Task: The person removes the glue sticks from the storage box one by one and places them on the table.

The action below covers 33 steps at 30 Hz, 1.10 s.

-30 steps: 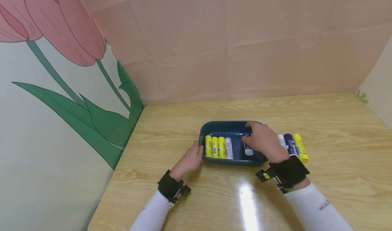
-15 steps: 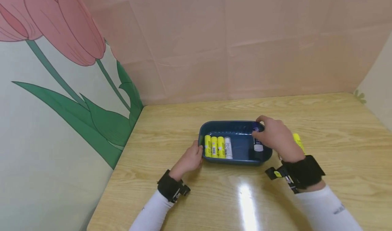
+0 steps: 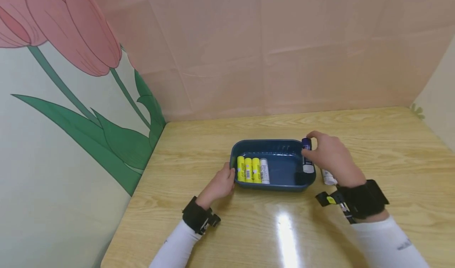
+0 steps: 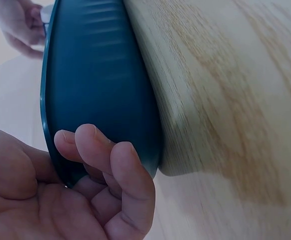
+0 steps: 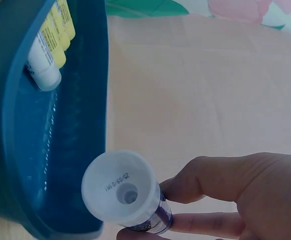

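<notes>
In the head view my right hand (image 3: 334, 157) pinches a dark blue glue stick (image 3: 307, 157) between thumb and fingers, over the right end of a dark blue tray (image 3: 273, 187). Its white base (image 5: 120, 187) faces the right wrist camera. My left hand (image 3: 223, 182) grips the tray's left end, its fingers (image 4: 130, 167) curled against the outer wall. Three yellow glue sticks (image 3: 248, 170) and a white glue stick (image 3: 264, 171) lie side by side in the tray's left part.
Just right of the tray, a white glue stick (image 3: 328, 177) on the wooden table (image 3: 256, 228) is partly covered by my right hand. A pink cloth (image 3: 284, 62) hangs behind the table, and a tulip-printed panel (image 3: 71, 141) stands at the left.
My right hand has carried the dark blue glue stick rightward, from inside the tray up to its right rim. It now hides most glue sticks on the table. My left hand has stayed put.
</notes>
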Motion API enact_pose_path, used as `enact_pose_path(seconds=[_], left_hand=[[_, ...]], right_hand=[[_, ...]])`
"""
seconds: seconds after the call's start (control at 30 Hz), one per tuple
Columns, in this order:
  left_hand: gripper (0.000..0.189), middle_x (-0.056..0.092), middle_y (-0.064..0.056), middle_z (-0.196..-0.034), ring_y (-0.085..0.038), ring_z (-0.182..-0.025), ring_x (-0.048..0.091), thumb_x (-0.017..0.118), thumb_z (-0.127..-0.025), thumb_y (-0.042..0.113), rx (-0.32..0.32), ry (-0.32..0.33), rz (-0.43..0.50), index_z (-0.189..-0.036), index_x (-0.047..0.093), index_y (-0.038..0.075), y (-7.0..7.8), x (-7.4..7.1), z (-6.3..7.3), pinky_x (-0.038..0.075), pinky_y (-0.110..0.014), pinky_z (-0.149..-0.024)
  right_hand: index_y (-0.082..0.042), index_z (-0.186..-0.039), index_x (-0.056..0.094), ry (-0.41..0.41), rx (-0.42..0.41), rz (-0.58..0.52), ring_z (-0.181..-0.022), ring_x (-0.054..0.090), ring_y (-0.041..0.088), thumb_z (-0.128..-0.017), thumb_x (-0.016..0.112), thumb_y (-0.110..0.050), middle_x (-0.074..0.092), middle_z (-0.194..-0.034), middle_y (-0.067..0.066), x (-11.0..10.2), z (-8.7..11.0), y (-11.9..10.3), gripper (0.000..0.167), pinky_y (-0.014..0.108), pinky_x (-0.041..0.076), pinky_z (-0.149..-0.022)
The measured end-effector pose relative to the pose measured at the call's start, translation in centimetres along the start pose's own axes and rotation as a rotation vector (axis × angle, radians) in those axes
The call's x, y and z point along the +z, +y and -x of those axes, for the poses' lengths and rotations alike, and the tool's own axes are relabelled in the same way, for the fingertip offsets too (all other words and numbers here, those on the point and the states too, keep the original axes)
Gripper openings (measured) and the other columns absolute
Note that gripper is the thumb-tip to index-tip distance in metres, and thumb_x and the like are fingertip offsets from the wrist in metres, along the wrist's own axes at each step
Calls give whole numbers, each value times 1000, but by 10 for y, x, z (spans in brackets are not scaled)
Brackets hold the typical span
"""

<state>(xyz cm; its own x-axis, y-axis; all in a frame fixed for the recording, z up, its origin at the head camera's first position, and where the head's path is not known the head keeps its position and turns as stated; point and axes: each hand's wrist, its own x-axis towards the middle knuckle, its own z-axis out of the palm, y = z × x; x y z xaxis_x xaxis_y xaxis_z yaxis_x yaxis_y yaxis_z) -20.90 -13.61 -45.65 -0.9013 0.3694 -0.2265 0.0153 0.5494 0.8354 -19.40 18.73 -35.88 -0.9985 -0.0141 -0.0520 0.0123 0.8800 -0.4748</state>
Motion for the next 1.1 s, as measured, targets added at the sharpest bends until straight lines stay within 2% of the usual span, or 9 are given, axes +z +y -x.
enact_pose_path(seconds=[0.17, 0.4, 0.6, 0.83, 0.93, 1.1], left_hand=[[36, 53, -5, -73, -19, -59, 53, 27, -111, 25, -2, -1, 16, -137, 39, 2, 1, 1, 0, 52, -34, -55], [36, 52, -4, -71, -18, -57, 51, 27, -111, 24, 4, -4, 18, -136, 39, 1, 3, 0, 1, 49, -32, -53], [35, 52, -5, -71, -19, -57, 51, 27, -111, 24, -10, -9, 33, -135, 39, 2, 2, 0, 1, 48, -32, -53], [35, 53, -5, -72, -19, -56, 51, 28, -111, 25, -16, -9, 39, -136, 39, 3, 1, 2, 0, 48, -32, -53], [35, 53, -5, -71, -19, -56, 51, 28, -111, 24, -8, -6, 36, -135, 39, 2, 1, 2, 1, 48, -32, -53], [34, 52, -4, -71, -18, -56, 51, 27, -111, 25, -7, -9, 31, -134, 39, 2, 2, 1, 1, 48, -32, -53]], right_hand=[[5, -138, 44, 0, -1, 1, -54, 49, 20, -93, 64, -29, 51, -64, 5, -9, 1, 8, 60, 31, 36, -48], [7, -136, 46, 33, 6, 27, -66, 55, 27, -93, 65, -33, 63, -86, 19, -20, -2, 30, 61, 34, 42, -51], [9, -135, 46, 23, 31, 38, -76, 58, 34, -93, 64, -34, 61, -107, 33, -28, 0, 42, 62, 37, 48, -56], [9, -136, 43, -9, 54, 46, -72, 55, 30, -93, 64, -34, 63, -96, 26, -38, 2, 56, 64, 33, 40, -52], [10, -135, 43, -16, 58, 61, -74, 55, 33, -93, 65, -34, 63, -102, 31, -41, 2, 63, 65, 37, 43, -54], [10, -134, 45, -16, 63, 92, -85, 60, 43, -93, 66, -36, 58, -114, 40, -43, 0, 79, 65, 51, 50, -64]])
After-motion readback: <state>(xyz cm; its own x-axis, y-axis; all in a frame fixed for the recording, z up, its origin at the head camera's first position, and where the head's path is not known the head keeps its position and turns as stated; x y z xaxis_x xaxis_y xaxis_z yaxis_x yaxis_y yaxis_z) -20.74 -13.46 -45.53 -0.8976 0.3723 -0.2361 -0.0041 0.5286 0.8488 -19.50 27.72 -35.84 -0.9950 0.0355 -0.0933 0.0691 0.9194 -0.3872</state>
